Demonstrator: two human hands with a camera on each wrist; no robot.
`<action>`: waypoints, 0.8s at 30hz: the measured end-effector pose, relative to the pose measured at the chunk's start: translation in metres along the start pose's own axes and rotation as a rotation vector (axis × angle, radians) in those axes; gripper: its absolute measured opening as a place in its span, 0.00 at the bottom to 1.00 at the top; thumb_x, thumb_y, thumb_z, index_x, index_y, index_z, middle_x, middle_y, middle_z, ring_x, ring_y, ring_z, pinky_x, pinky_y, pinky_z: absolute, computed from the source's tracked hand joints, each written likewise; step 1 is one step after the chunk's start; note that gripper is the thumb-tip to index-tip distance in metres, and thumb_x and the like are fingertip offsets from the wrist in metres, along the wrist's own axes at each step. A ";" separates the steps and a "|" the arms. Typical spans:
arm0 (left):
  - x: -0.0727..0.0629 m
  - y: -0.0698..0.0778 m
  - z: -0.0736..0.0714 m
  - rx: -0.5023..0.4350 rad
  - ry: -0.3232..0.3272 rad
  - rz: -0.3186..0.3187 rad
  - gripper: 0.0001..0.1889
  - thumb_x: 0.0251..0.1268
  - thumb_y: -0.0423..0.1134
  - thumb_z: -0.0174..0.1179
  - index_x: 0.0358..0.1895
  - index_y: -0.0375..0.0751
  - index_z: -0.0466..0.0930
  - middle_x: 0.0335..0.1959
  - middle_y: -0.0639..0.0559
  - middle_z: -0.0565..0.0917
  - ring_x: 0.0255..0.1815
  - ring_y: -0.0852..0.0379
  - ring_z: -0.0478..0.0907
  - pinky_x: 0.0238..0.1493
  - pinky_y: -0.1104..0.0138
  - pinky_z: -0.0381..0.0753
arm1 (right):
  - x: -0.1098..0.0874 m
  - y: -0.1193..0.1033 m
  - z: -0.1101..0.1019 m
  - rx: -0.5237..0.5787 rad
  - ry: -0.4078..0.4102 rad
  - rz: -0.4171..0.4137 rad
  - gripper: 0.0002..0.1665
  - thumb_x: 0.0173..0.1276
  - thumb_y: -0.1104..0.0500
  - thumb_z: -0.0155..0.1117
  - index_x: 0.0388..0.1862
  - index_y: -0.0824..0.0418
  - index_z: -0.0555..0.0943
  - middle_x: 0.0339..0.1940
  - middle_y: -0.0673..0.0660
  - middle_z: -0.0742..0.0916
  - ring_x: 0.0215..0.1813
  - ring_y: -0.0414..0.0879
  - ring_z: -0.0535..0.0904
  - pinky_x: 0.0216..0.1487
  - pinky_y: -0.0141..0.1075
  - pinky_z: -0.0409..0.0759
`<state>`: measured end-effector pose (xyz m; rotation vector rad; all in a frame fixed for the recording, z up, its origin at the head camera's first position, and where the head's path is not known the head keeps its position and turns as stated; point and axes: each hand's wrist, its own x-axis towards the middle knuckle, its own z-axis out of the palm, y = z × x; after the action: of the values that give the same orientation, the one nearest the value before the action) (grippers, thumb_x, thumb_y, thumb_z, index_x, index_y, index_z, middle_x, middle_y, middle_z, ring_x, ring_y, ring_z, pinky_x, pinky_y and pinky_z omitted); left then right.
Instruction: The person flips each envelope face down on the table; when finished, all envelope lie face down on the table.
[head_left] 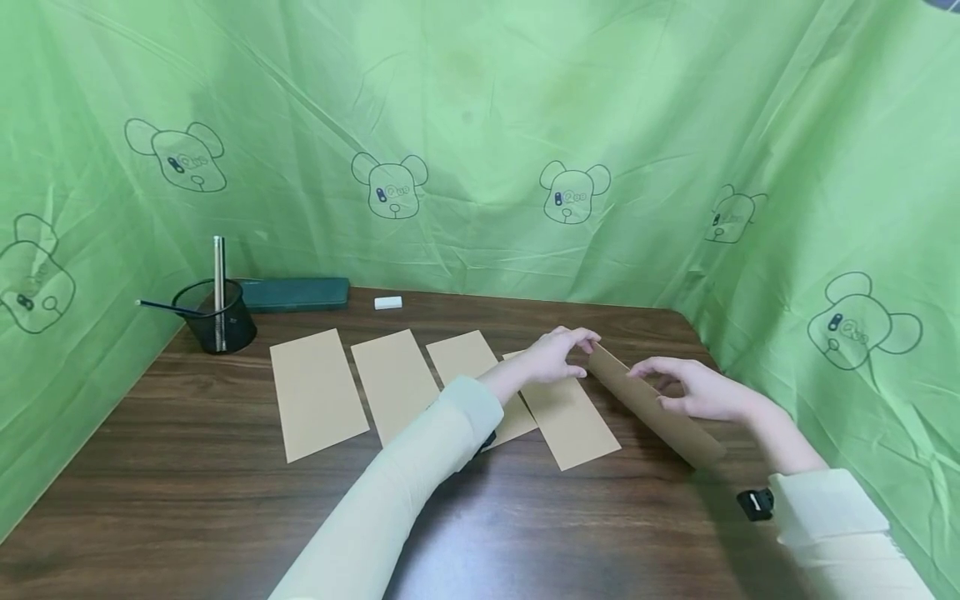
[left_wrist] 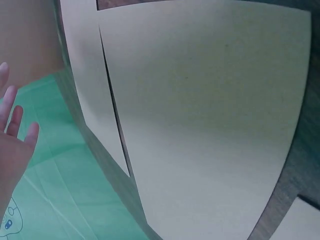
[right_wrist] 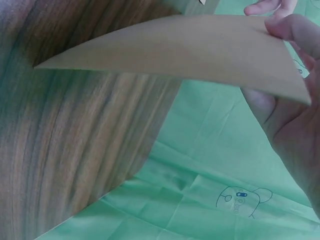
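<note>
A tan rectangular card (head_left: 648,408) stands tilted up on its long edge at the right of the table. My right hand (head_left: 701,389) pinches its upper edge, index finger over the edge and thumb lower down. In the right wrist view the card (right_wrist: 175,55) bows slightly, with my right hand (right_wrist: 295,115) at its end. My left hand (head_left: 551,354) is by the card's far end, fingertips close to its corner. The left wrist view shows my left hand (left_wrist: 15,135) with loosely extended fingers. Beneath the left wrist lies another tan card (head_left: 573,425), flat.
More tan cards (head_left: 318,396) lie in a row toward the left. A black mesh pen cup (head_left: 228,321), a dark green case (head_left: 296,294) and a white eraser (head_left: 387,302) are along the back. Green fabric (head_left: 465,125) surrounds the wooden table (head_left: 187,500).
</note>
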<state>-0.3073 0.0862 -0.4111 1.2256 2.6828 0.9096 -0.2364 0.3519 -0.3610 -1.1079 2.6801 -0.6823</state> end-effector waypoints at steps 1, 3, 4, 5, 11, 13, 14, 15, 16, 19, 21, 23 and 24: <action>0.000 0.000 -0.001 -0.006 -0.008 -0.003 0.33 0.60 0.40 0.65 0.67 0.51 0.62 0.57 0.59 0.78 0.65 0.55 0.65 0.67 0.54 0.60 | 0.000 0.000 -0.001 -0.021 0.008 0.000 0.32 0.53 0.75 0.62 0.58 0.57 0.74 0.55 0.52 0.80 0.53 0.45 0.78 0.47 0.43 0.81; 0.000 0.001 -0.001 -0.013 -0.021 -0.009 0.36 0.60 0.40 0.65 0.70 0.52 0.58 0.59 0.60 0.77 0.66 0.55 0.63 0.68 0.52 0.60 | 0.001 0.000 -0.001 -0.070 0.026 -0.003 0.32 0.52 0.75 0.62 0.57 0.57 0.75 0.54 0.51 0.81 0.54 0.45 0.77 0.48 0.42 0.80; 0.000 0.001 -0.001 -0.017 -0.033 -0.013 0.37 0.60 0.40 0.65 0.71 0.52 0.56 0.61 0.60 0.75 0.67 0.55 0.62 0.68 0.51 0.59 | 0.001 0.000 -0.001 -0.105 0.035 -0.005 0.31 0.52 0.75 0.62 0.56 0.57 0.75 0.54 0.51 0.81 0.54 0.45 0.77 0.48 0.42 0.80; 0.000 0.002 -0.001 -0.025 -0.045 -0.015 0.39 0.59 0.39 0.65 0.72 0.53 0.54 0.62 0.59 0.74 0.68 0.54 0.61 0.68 0.50 0.58 | 0.002 0.000 -0.001 -0.135 0.047 -0.014 0.31 0.51 0.76 0.63 0.55 0.58 0.76 0.53 0.51 0.82 0.54 0.45 0.77 0.48 0.41 0.79; -0.004 0.000 0.001 -0.035 -0.107 0.005 0.45 0.58 0.38 0.66 0.74 0.55 0.48 0.70 0.56 0.65 0.71 0.51 0.57 0.69 0.50 0.57 | 0.005 0.009 0.002 -0.319 0.181 -0.135 0.28 0.46 0.79 0.66 0.48 0.63 0.80 0.45 0.53 0.84 0.48 0.46 0.79 0.46 0.33 0.75; -0.006 -0.001 0.002 -0.019 -0.123 0.015 0.45 0.57 0.37 0.66 0.75 0.53 0.48 0.71 0.54 0.64 0.71 0.51 0.57 0.68 0.51 0.59 | 0.005 0.014 0.003 -0.342 0.222 -0.147 0.28 0.45 0.80 0.67 0.48 0.64 0.80 0.43 0.54 0.84 0.45 0.46 0.79 0.44 0.31 0.75; -0.008 -0.002 0.002 -0.004 -0.132 0.013 0.45 0.57 0.37 0.67 0.75 0.53 0.48 0.71 0.55 0.64 0.71 0.52 0.56 0.68 0.52 0.59 | 0.004 0.015 0.003 -0.344 0.233 -0.139 0.28 0.45 0.80 0.68 0.48 0.65 0.80 0.43 0.55 0.84 0.45 0.47 0.79 0.43 0.31 0.75; -0.009 -0.002 0.003 0.005 -0.141 0.010 0.46 0.56 0.37 0.67 0.75 0.53 0.48 0.71 0.55 0.63 0.71 0.52 0.56 0.68 0.53 0.60 | 0.003 0.017 0.003 -0.338 0.239 -0.122 0.29 0.45 0.79 0.68 0.49 0.65 0.80 0.43 0.56 0.84 0.45 0.47 0.79 0.44 0.31 0.75; -0.011 -0.003 0.004 0.017 -0.151 0.007 0.46 0.56 0.38 0.68 0.75 0.53 0.48 0.72 0.55 0.62 0.71 0.52 0.56 0.68 0.53 0.60 | 0.002 0.018 0.003 -0.334 0.241 -0.098 0.30 0.45 0.79 0.69 0.50 0.65 0.80 0.44 0.56 0.84 0.46 0.48 0.79 0.45 0.31 0.75; -0.016 -0.004 0.005 0.065 -0.192 -0.029 0.49 0.54 0.40 0.69 0.75 0.55 0.46 0.72 0.56 0.61 0.72 0.52 0.55 0.69 0.54 0.58 | -0.003 0.022 0.003 -0.300 0.234 -0.005 0.31 0.45 0.77 0.70 0.53 0.65 0.79 0.48 0.58 0.83 0.50 0.50 0.78 0.48 0.29 0.74; -0.018 -0.005 0.006 0.098 -0.218 -0.053 0.51 0.51 0.42 0.71 0.75 0.55 0.45 0.72 0.54 0.62 0.72 0.50 0.55 0.70 0.53 0.55 | -0.006 0.026 0.002 -0.265 0.225 0.061 0.32 0.47 0.74 0.71 0.55 0.63 0.78 0.52 0.59 0.81 0.53 0.52 0.77 0.50 0.29 0.73; -0.021 -0.007 0.008 0.128 -0.253 -0.083 0.53 0.49 0.44 0.72 0.75 0.55 0.44 0.71 0.52 0.62 0.73 0.48 0.54 0.71 0.51 0.53 | -0.009 0.030 0.002 -0.234 0.213 0.124 0.32 0.50 0.71 0.72 0.56 0.62 0.77 0.54 0.59 0.80 0.55 0.54 0.75 0.51 0.31 0.72; -0.022 -0.009 0.009 0.139 -0.268 -0.098 0.54 0.48 0.45 0.73 0.75 0.54 0.44 0.71 0.52 0.63 0.73 0.48 0.54 0.70 0.51 0.53 | -0.011 0.033 0.002 -0.220 0.208 0.150 0.31 0.51 0.70 0.72 0.57 0.61 0.77 0.55 0.60 0.80 0.56 0.55 0.75 0.51 0.33 0.72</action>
<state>-0.2958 0.0708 -0.4269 1.1353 2.5979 0.5131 -0.2487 0.3789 -0.3788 -0.9120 3.0393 -0.5114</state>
